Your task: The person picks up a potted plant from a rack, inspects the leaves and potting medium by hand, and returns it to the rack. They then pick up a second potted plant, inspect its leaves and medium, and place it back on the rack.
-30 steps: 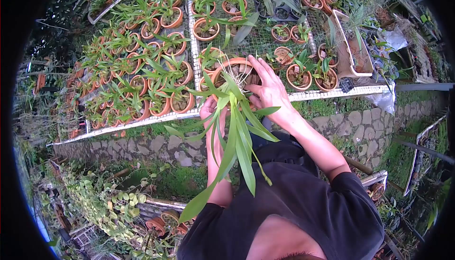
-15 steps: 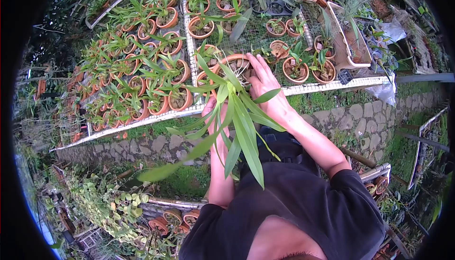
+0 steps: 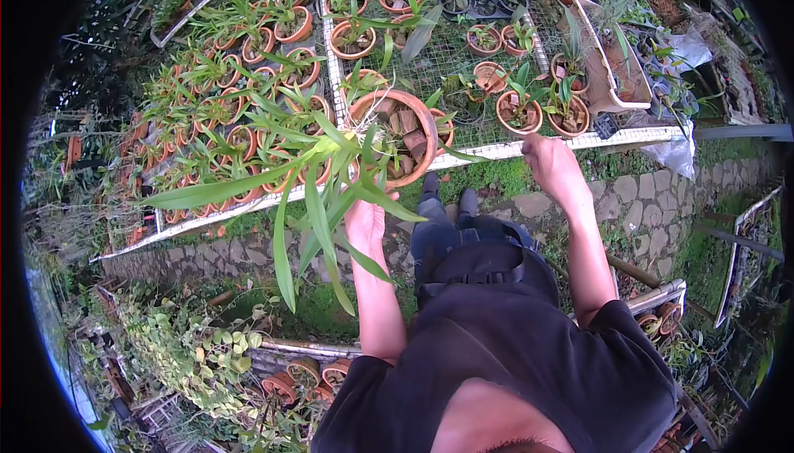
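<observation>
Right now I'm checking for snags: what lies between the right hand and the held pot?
In the head view, only the bench edge and grass lie between right hand and terracotta pot.

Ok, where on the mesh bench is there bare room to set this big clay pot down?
Bare wire mesh shows between the large terracotta pot in the left hand and the small clay pots to its right. The left bench section is packed with potted plants.

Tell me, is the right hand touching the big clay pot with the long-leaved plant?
No, the right hand is off to the side over the bench edge, apart from the clay pot, which only the left hand holds from below.
</observation>
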Demonstrator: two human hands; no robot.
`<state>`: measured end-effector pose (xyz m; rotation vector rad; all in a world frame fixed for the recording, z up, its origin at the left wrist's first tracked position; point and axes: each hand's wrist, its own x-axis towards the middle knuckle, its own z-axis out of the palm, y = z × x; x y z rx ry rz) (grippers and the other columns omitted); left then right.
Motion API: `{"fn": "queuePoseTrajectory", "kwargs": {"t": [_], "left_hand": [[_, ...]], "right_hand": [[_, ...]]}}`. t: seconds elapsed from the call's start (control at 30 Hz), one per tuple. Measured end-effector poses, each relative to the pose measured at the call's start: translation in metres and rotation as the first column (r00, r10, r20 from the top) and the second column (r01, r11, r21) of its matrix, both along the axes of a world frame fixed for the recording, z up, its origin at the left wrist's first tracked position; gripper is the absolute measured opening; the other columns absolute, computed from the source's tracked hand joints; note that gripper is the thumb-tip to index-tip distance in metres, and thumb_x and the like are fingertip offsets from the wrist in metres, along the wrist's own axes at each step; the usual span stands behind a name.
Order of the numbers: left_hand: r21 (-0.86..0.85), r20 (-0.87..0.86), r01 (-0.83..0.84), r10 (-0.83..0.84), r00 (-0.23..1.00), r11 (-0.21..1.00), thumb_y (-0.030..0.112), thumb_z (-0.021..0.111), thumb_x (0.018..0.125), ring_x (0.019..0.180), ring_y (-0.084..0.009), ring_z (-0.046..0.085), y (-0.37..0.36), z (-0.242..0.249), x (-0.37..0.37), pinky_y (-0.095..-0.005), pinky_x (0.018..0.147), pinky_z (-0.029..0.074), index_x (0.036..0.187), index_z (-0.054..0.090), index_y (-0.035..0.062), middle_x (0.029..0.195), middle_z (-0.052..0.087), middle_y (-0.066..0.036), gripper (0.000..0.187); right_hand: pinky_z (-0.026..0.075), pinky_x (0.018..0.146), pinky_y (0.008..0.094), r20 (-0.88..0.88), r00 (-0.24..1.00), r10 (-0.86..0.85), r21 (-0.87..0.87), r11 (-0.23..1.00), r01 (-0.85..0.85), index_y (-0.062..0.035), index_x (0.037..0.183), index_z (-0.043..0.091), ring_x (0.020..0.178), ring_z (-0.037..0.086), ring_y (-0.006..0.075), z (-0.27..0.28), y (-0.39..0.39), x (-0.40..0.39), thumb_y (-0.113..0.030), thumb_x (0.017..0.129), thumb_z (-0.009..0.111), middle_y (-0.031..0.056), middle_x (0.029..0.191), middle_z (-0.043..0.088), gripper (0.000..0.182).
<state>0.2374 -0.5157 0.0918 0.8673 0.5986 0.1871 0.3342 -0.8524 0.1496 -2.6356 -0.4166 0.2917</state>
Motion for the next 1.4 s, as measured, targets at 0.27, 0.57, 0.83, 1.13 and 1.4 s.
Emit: {"fn": "queuePoseTrajectory", "kwargs": {"t": [0.27,0.57,0.83,1.13,1.4], "left_hand": [[-0.045,0.016,0.121,-0.12,0.993,0.992,0.009,0.054,0.099,0.066,-0.0243,0.072,0.001,0.026,0.019,-0.0269,0.052,0.064,0.106,0.06,-0.0092,0.084,0.071,-0.017,0.02],[0.11,-0.049,0.167,-0.163,0.985,0.98,0.007,0.052,0.1,0.073,-0.0323,0.073,-0.047,0.033,0.036,-0.0282,0.055,0.065,0.105,0.057,-0.0118,0.095,0.068,-0.023,0.02],[0.248,0.052,0.14,-0.158,0.986,0.959,0.005,0.068,0.091,0.074,-0.0179,0.067,-0.073,0.048,0.038,-0.0307,0.067,0.063,0.116,0.057,-0.0008,0.099,0.066,-0.013,0.028],[0.42,-0.097,0.478,-0.486,0.869,0.771,0.067,0.03,0.099,0.112,-0.0249,0.062,-0.039,0.069,0.055,-0.0376,0.085,0.057,0.141,0.045,-0.0012,0.13,0.058,-0.02,0.081],[0.1,-0.095,0.481,-0.473,0.876,0.871,0.037,0.052,0.102,0.115,-0.0236,0.059,-0.033,0.054,0.079,-0.0478,0.088,0.059,0.141,0.044,0.0034,0.13,0.057,-0.013,0.052]], "right_hand": [[0.054,0.082,0.0421,-0.329,0.944,-0.024,0.014,0.999,0.031,0.001,0.091,0.07,0.092,0.069,0.0303,0.026,0.014,0.015,-0.027,0.086,0.074,0.0196,0.095,0.069,0.028],[0.058,0.086,0.0424,-0.576,0.794,0.193,0.765,0.467,0.442,-0.0096,0.153,0.024,0.118,0.059,0.0279,-0.024,0.098,0.011,-0.045,0.104,0.043,0.0153,0.146,0.044,0.063],[0.053,0.096,0.0473,-0.602,0.755,0.259,0.794,0.093,0.601,-0.0113,0.153,0.024,0.128,0.051,0.0259,-0.045,0.106,0.007,-0.055,0.104,0.033,0.0122,0.141,0.047,0.066],[0.049,0.102,0.0448,-0.606,0.764,0.22,0.782,-0.008,0.623,-0.0092,0.148,0.034,0.125,0.052,0.0239,-0.063,0.087,0.028,-0.047,0.105,0.037,0.012,0.141,0.048,0.058],[0.05,0.101,0.0401,-0.724,0.64,0.258,0.688,0.194,0.699,-0.0093,0.148,0.039,0.127,0.05,0.0188,-0.038,0.085,0.045,-0.034,0.106,0.042,0.0101,0.148,0.043,0.049]]}}
